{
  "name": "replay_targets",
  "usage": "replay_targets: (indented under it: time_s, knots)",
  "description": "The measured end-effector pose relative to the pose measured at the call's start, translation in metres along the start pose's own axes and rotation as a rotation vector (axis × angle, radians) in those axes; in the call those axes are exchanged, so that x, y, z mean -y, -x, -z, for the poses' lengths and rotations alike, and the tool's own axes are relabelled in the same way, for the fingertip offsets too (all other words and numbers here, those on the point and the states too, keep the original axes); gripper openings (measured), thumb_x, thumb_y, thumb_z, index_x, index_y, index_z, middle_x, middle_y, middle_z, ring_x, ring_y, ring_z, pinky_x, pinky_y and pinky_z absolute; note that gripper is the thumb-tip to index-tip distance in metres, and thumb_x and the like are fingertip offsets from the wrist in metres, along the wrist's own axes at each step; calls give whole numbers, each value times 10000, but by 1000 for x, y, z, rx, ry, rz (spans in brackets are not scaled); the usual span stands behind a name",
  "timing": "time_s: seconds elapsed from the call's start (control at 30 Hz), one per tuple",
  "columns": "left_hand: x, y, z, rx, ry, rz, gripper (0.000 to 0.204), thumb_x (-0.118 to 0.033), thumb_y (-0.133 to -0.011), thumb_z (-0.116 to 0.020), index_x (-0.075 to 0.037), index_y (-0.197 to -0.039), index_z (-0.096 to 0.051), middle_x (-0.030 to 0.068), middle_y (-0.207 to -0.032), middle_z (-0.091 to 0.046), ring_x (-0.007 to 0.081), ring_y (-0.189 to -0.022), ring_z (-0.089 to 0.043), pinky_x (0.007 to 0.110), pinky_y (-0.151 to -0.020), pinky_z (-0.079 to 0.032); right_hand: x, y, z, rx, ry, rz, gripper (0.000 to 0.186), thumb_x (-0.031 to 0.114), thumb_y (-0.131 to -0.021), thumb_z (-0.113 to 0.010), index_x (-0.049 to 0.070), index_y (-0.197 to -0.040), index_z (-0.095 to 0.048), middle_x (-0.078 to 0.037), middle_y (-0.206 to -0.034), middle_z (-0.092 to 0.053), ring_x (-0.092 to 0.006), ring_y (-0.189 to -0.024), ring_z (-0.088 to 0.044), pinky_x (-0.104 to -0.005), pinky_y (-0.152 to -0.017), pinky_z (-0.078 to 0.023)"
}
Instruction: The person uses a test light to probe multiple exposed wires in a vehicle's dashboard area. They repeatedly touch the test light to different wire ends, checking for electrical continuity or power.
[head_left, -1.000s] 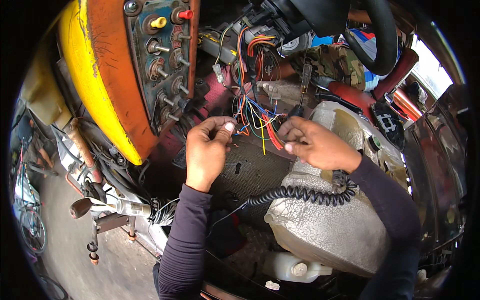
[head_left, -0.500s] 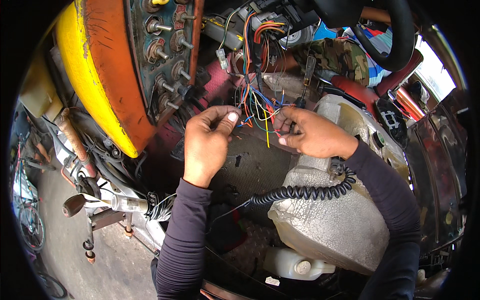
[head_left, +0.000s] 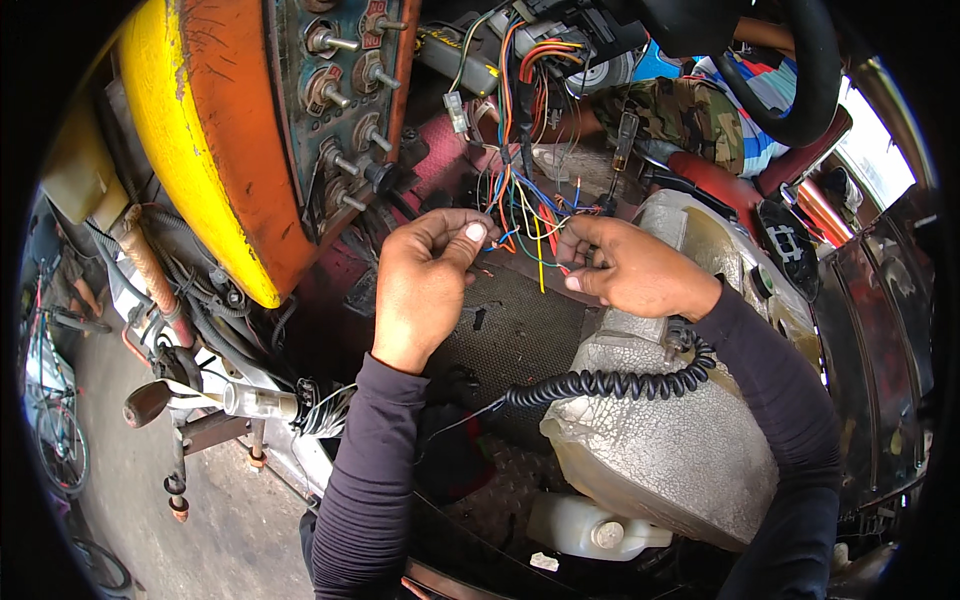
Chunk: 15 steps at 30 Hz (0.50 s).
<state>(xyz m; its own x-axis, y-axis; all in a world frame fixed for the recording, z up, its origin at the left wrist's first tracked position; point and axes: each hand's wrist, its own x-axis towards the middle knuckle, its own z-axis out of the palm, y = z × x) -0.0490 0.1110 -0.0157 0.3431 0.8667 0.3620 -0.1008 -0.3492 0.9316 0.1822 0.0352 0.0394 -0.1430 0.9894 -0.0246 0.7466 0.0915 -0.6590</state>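
Loose multicoloured wires (head_left: 525, 190) hang from a dark connector housing (head_left: 545, 45) below the steering column. My left hand (head_left: 425, 285) is closed in a pinch at the lower left of the bunch, by short blue and orange wire ends (head_left: 505, 240); thin wire shows at its fingertips. My right hand (head_left: 640, 265) has its fingers curled round wires at the bunch's right, near the red ones (head_left: 550, 220); part of what it grips is hidden. A clear plastic connector (head_left: 455, 110) dangles above my left hand. A yellow wire (head_left: 540, 270) hangs between my hands.
An orange-yellow panel (head_left: 210, 150) with toggle switches (head_left: 350, 100) stands left. A cracked silver cover (head_left: 650, 440) with a coiled black cable (head_left: 630, 382) lies right, above a white jug (head_left: 590, 525). A person in camouflage (head_left: 680, 125) is behind the steering wheel (head_left: 800, 100). A bicycle (head_left: 60, 440) stands far left.
The view has shifted slightly, so the wires and panel appear higher. My right hand's fingers have moved in closer on the red wires. My left hand keeps its pinch.
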Motion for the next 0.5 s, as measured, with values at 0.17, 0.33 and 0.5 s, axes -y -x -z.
replay_targets:
  time_s: [0.17, 0.33, 0.5]
  knots:
    - [5, -2, 1, 18, 60, -8, 223, -136, -1078, -606, 27, -1173, -725, 58, -1068, -776, 112, -933, -703, 261, -776, -560, -2, 0, -4, -32, -26, 90, 178, 20, -923, -727, -15, -1058, -617, -87, -908, -625, -176, -848, -616, -359, -789, -512]
    - [6, -1, 0, 12, 68, -17, 216, -131, -1077, -605, 25, -1169, -723, 60, -1054, -773, 114, -930, -701, 261, -771, -556, 2, 6, 1, -23, -135, -29, 239, 14, -956, -715, -17, -1154, -585, -69, -934, -630, -139, -752, -624, -302, -636, -511]
    - [3, 1, 2, 11, 30, -8, 214, -140, -1076, -609, 11, -1167, -731, 50, -1046, -776, 95, -898, -683, 257, -751, -533, 10, 9, 3, 28, -112, -77, 303, 30, -992, -694, 8, -1255, -545, -43, -947, -617, -100, -686, -616, -247, -496, -467]
